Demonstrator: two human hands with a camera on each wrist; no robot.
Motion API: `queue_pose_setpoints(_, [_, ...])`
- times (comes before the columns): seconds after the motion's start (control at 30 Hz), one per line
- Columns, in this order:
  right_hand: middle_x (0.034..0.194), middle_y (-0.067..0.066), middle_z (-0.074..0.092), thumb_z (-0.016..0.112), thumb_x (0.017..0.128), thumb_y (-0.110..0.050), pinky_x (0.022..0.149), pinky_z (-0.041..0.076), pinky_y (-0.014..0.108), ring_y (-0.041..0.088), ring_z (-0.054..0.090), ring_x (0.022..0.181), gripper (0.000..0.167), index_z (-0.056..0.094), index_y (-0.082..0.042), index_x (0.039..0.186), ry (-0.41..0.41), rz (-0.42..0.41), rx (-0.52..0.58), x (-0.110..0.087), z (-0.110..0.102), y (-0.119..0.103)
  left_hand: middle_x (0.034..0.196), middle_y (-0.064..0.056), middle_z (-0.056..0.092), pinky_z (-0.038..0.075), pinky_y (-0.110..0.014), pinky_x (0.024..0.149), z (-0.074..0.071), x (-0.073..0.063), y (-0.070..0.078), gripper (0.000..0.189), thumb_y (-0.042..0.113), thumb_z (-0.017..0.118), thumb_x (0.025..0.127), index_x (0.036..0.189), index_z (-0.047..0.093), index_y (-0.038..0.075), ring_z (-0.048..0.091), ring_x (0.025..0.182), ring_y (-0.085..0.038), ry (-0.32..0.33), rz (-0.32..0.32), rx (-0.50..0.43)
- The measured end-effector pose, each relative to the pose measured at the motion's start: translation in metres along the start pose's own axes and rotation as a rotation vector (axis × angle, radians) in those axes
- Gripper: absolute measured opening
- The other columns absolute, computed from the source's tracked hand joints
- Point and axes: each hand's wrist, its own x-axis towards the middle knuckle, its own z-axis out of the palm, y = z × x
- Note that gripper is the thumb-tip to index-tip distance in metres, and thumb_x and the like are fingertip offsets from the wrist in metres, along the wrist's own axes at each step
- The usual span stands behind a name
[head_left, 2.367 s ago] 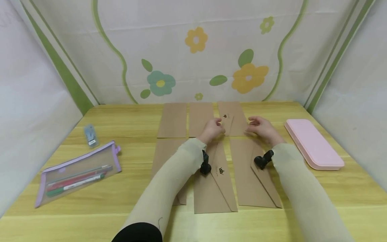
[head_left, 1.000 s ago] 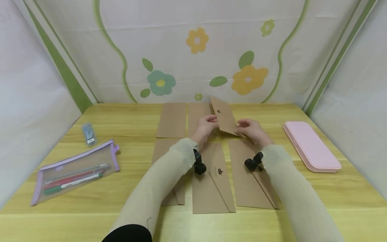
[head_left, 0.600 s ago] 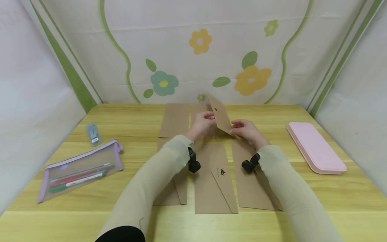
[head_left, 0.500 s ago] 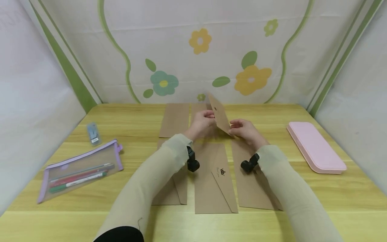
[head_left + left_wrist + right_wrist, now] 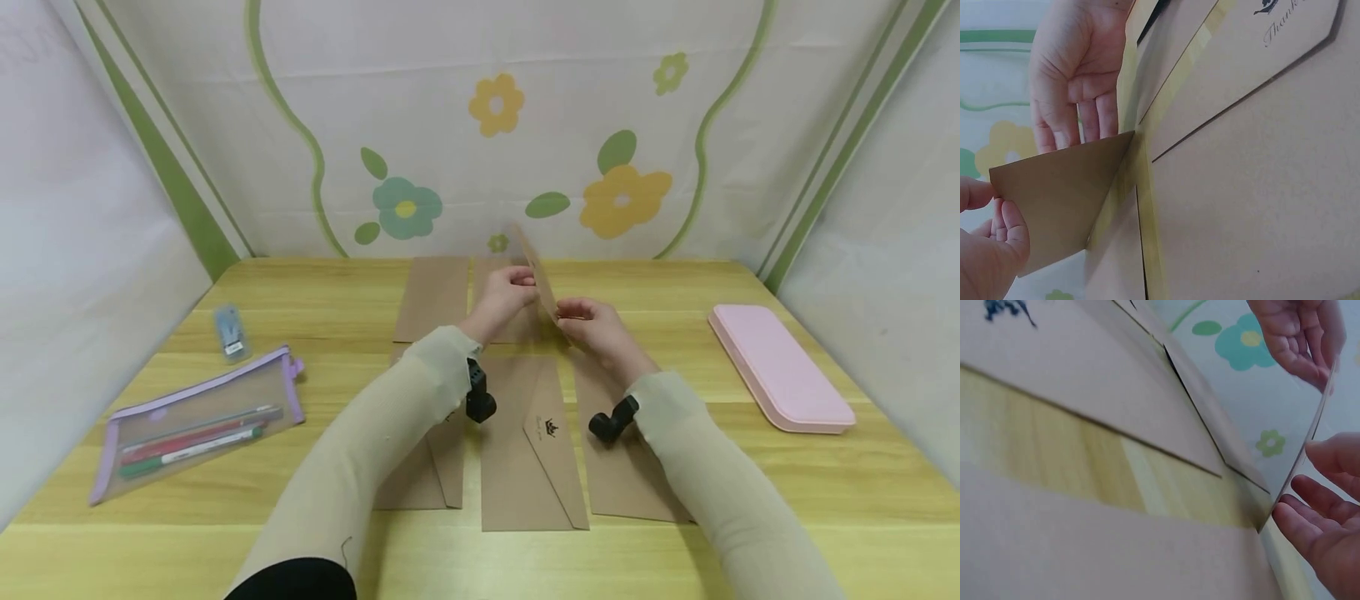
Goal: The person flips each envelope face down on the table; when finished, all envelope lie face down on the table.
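One brown paper envelope (image 5: 542,275) stands on edge over the back row, almost edge-on in the head view. My left hand (image 5: 504,297) pinches its left side; in the left wrist view, thumb and curled fingers meet at a corner of the raised envelope (image 5: 1072,194). At its lower right edge is my right hand (image 5: 596,332), its thumb and fingertips on the paper. More brown envelopes lie flat: back left (image 5: 429,304), back middle (image 5: 519,325), front left (image 5: 446,467), front middle (image 5: 517,475) and front right (image 5: 630,475), partly covered by the arms.
On the left are a purple-trimmed mesh pencil pouch (image 5: 195,400) with pens inside and a small bluish clear case (image 5: 231,333). A pink case (image 5: 780,367) lies on the right. A flower-printed fabric wall (image 5: 450,150) rises behind the wooden table (image 5: 337,292).
The back right envelope, flat at first, has been lifted and turned upright until nearly edge-on. Both hands have shifted left with it.
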Motion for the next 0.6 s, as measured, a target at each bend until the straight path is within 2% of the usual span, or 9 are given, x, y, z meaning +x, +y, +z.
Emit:
queue_pose_setpoints(0.17, [0.133, 0.021, 0.046, 0.055, 0.09, -0.002, 0.083, 0.047, 0.013, 0.013, 0.052, 0.106, 0.045, 0.044, 0.005, 0.133, 0.036, -0.024, 0.064, -0.005, 0.005, -0.004, 0.114, -0.013, 0.059, 0.052, -0.024, 0.082, 0.006, 0.002, 0.005, 0.044, -0.002, 0.057, 0.083, 0.127, 0.053, 0.0, 0.058, 0.1, -0.018, -0.007, -0.007, -0.06])
queue_pose_setpoints(0.3, [0.131, 0.02, 0.05, 0.057, 0.09, -0.006, 0.083, 0.047, 0.016, 0.021, 0.051, 0.113, 0.042, 0.048, 0.002, 0.13, 0.085, -0.061, -0.001, -0.009, 0.008, -0.006, 0.114, -0.015, 0.057, 0.053, -0.025, 0.08, 0.012, 0.003, 0.009, 0.044, -0.004, 0.056, 0.084, 0.128, 0.052, -0.002, 0.06, 0.1, -0.022, -0.007, 0.0, -0.12])
queue_pose_setpoints(0.4, [0.125, 0.019, 0.055, 0.059, 0.089, -0.008, 0.082, 0.048, 0.018, 0.024, 0.053, 0.112, 0.037, 0.053, -0.001, 0.125, 0.147, -0.115, -0.092, -0.01, 0.012, -0.006, 0.113, -0.015, 0.058, 0.053, -0.027, 0.08, 0.015, 0.004, 0.01, 0.044, -0.005, 0.057, 0.084, 0.127, 0.052, -0.001, 0.06, 0.101, -0.023, 0.002, 0.003, -0.115])
queue_pose_setpoints(0.6, [0.115, 0.019, 0.061, 0.061, 0.087, -0.009, 0.086, 0.05, 0.028, 0.022, 0.057, 0.105, 0.029, 0.06, 0.0, 0.114, 0.276, -0.236, -0.19, -0.014, 0.021, -0.008, 0.116, -0.015, 0.058, 0.052, -0.027, 0.083, 0.019, 0.003, 0.011, 0.044, -0.002, 0.057, 0.083, 0.126, 0.054, -0.001, 0.058, 0.104, -0.022, -0.004, 0.025, -0.039])
